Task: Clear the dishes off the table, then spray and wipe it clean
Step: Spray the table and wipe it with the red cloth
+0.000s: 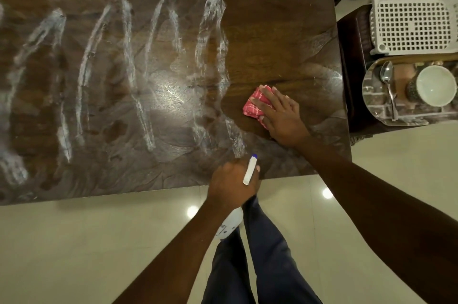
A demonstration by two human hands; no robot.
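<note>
My right hand (278,115): flat on the folded red-and-white cloth (255,105), fingers spread and pressing it onto the table (285,18); the fingertips point toward 10 o'clock.

My left hand (231,181): fingers wrapped shut round the neck of the white spray bottle (249,172), at the table's near edge, at about 7 o'clock from the cloth.

Bottle's long axis: nozzle with the blue tip toward 12 o'clock over the tabletop, body hanging off the edge toward 6 o'clock beneath my wrist.

Where the work lies: the dark wiped patch sits under and beyond the cloth, from 12 to 2 o'clock of it. The white foam streaks (138,68) begin just beside the cloth at 9 o'clock and run on across the rest of the table in that direction.

Streak direction: long slanted strokes, roughly 12 to 6 o'clock, so I judge the next strokes must push the cloth leftward across them.

Nearer hand: the right one, already on the cloth; the left is busy with the bottle.

Dishes: off the table, on a side stand at 3 o'clock: a tray (371,103) with a spoon (387,85) and a white bowl (435,85), and a white basket (414,23) behind it.

Writing: a small dark mark on the bottle's body, too small to read. No brand legible anywhere.
</note>
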